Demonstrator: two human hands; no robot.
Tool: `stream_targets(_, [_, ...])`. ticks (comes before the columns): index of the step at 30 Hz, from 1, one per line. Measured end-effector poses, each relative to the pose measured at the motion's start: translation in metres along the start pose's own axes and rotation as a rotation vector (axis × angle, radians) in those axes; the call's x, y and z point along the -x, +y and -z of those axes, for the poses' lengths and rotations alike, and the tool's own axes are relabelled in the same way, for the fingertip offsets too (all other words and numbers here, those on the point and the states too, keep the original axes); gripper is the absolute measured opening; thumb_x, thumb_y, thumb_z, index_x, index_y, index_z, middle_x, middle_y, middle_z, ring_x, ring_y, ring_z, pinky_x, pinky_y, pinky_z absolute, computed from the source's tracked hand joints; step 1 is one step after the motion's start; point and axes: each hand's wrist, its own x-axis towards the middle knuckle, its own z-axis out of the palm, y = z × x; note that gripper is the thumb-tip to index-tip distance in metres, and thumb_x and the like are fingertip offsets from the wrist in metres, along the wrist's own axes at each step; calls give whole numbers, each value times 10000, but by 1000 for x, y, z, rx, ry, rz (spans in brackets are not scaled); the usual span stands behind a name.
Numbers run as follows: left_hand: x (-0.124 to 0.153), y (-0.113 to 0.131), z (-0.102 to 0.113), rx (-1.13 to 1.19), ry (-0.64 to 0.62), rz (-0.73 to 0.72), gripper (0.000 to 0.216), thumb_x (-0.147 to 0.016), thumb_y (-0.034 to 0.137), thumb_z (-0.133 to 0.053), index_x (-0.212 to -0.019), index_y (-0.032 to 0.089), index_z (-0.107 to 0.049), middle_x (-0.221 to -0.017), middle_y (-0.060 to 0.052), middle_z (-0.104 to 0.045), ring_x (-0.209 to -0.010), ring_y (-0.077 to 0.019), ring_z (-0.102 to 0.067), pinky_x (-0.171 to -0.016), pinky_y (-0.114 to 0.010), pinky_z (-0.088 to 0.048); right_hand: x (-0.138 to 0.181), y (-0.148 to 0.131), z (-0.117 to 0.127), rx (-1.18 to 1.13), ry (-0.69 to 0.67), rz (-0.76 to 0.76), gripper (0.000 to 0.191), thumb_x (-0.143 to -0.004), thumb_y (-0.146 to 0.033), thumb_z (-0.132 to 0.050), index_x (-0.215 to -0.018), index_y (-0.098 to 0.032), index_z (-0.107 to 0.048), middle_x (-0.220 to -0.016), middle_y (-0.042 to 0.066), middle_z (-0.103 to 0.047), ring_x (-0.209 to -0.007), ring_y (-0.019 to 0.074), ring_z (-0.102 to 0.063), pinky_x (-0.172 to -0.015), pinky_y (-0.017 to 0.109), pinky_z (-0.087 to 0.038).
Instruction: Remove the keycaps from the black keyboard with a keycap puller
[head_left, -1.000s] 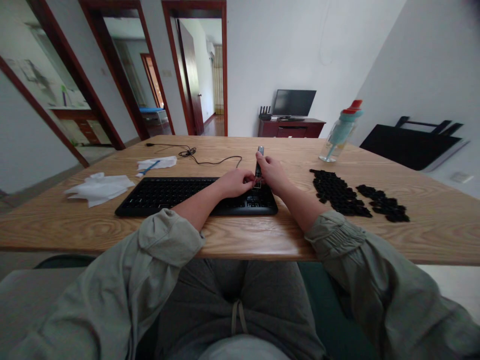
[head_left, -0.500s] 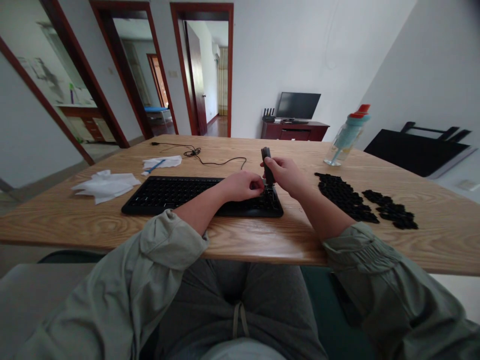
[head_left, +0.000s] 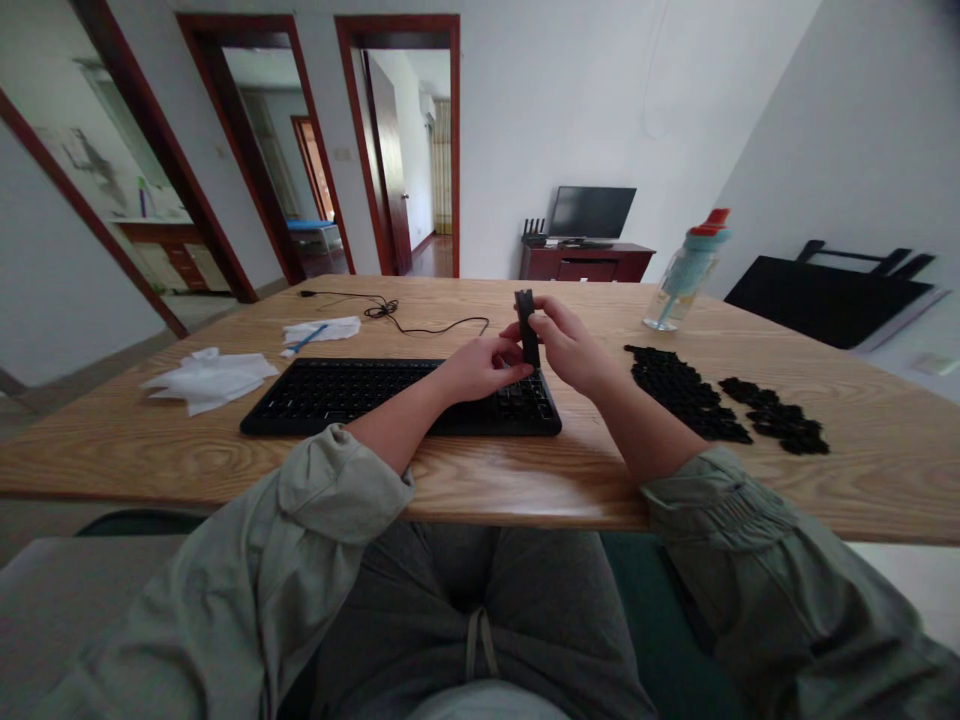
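Observation:
A black keyboard [head_left: 345, 390] lies on the table in front of me, with bare key positions showing at its right end. Upright above that end stands a slim black hand tool [head_left: 529, 335], gripped by my right hand [head_left: 568, 345]; its exact kind is unclear. My left hand [head_left: 484, 368] is at the tool's lower part, fingers bent together against it; anything pinched between them is hidden. To the right lie loose black keycaps, a larger patch [head_left: 682, 395] and a smaller patch [head_left: 776, 415].
White tissues [head_left: 210, 378] lie left of the keyboard, and a blue stick [head_left: 307, 340] rests on another tissue. A black cable [head_left: 386, 308] runs behind the keyboard. A water bottle [head_left: 684, 275] with a red lid stands at the back right of the wooden table [head_left: 480, 480].
My left hand has come up from the keyboard's keys to the lower part of the black tool. My right hand still holds the tool upright.

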Motion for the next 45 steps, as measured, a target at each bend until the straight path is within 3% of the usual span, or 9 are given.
stream_targets(6, [-1, -2, -6, 73, 7, -3, 242, -862, 343, -635, -947, 118, -662, -864, -62, -702, -761, -163, -633, -730, -307, -512, -1, 0, -1, -35, -11, 10, 276, -904, -414, -513, -1069, -202, -578, -964, 75, -722, -895, 212, -683, -790, 377, -556])
stream_targets(11, [-3, -11, -9, -12, 46, -20, 419, -845, 292, -634, -1232, 134, -618, -924, -59, -725, -794, -185, -667, -754, -317, -542, 6, -11, -3, 257, -67, 84, 212, -828, -331, -623, -976, -188, -674, -917, 62, -713, -792, 191, -640, -720, 334, -514])
stream_targets(15, [-4, -8, -7, -89, 37, -12, 344, -835, 320, -660, -1117, 124, -677, -951, -78, -738, -879, -219, -676, -812, -337, -548, 10, -21, -1, 513, -69, 191, 193, -843, -323, -622, -941, -186, -715, -895, 61, -677, -757, 177, -583, -705, 319, -457])
stream_targets(21, [-3, -9, 0, -84, -58, 17, 268, -844, 348, -669, -978, 124, -726, -883, -66, -749, -815, -194, -674, -815, -340, -536, 11, -26, 5, 624, -106, 175, 152, -854, -282, -576, -817, -177, -679, -805, 60, -642, -696, 171, -538, -628, 300, -378])
stream_targets(27, [-2, -13, 2, -127, -148, 31, 231, -836, 326, -677, -947, 142, -762, -878, -52, -755, -828, -192, -671, -826, -328, -518, 14, -21, 4, 500, -162, 73, 168, -836, -307, -600, -908, -176, -677, -801, 42, -683, -601, 139, -528, -538, 270, -375])
stream_targets(36, [5, -1, 11, -324, -60, 51, 295, -870, 440, -645, -911, 163, -737, -831, -48, -725, -730, -172, -615, -707, -295, -461, 15, -25, 3, 120, -30, -34, 173, -803, -251, -576, -931, -160, -650, -933, 70, -690, -609, 135, -641, -539, 273, -540])
stream_targets(40, [7, 0, 13, -364, -51, 47, 260, -876, 419, -639, -917, 178, -728, -837, -39, -724, -737, -165, -617, -713, -287, -453, 15, -24, 5, 27, 0, -89, 174, -794, -276, -604, -920, -160, -635, -931, 72, -696, -589, 132, -659, -525, 268, -565])
stream_targets(45, [6, -2, 12, -369, 64, 60, 285, -848, 435, -668, -946, 170, -712, -896, -53, -726, -770, -179, -631, -720, -298, -477, 14, -22, 7, -52, 38, -126, 192, -779, -296, -609, -916, -164, -626, -929, 73, -708, -566, 133, -667, -492, 253, -559])
